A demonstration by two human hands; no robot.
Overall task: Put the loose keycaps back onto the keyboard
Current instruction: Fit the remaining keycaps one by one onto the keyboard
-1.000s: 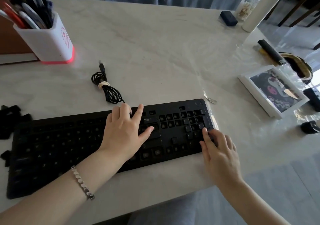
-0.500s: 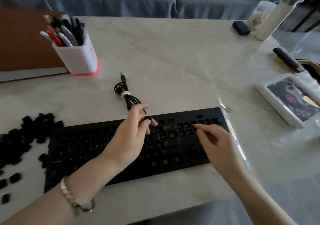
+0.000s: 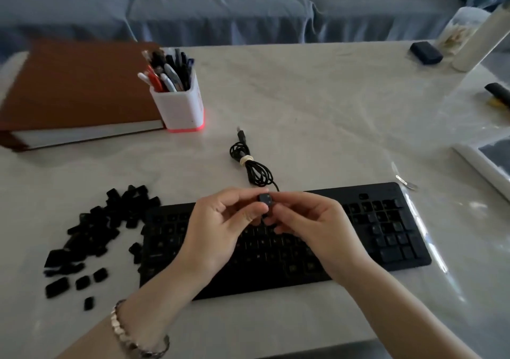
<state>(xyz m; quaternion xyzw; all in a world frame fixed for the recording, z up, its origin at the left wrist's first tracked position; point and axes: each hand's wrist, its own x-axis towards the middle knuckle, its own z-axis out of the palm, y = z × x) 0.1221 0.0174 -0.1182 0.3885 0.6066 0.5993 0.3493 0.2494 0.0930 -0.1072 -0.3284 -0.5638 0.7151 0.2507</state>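
A black keyboard [image 3: 386, 237] lies across the near middle of the pale table [image 3: 317, 116]. Keys fill its right-hand number block, and its left part looks dark and hard to read. Several loose black keycaps [image 3: 91, 234] lie in a heap on the table left of it. My left hand [image 3: 220, 229] and my right hand [image 3: 314, 229] meet above the keyboard's middle. Together they pinch one small black keycap [image 3: 265, 199] between their fingertips, held clear of the keys.
The keyboard's coiled cable [image 3: 252, 165] lies just behind it. A white pen pot [image 3: 180, 104] and a brown book [image 3: 74, 91] stand at the back left. A white picture frame [image 3: 485, 162], a small dark block [image 3: 426, 52] and a white bottle [image 3: 480, 41] sit on the right.
Both hands have lifted off the keyboard and come together above its middle, now pinching one keycap between them. The view has shifted so the keycap heap shows at the left.
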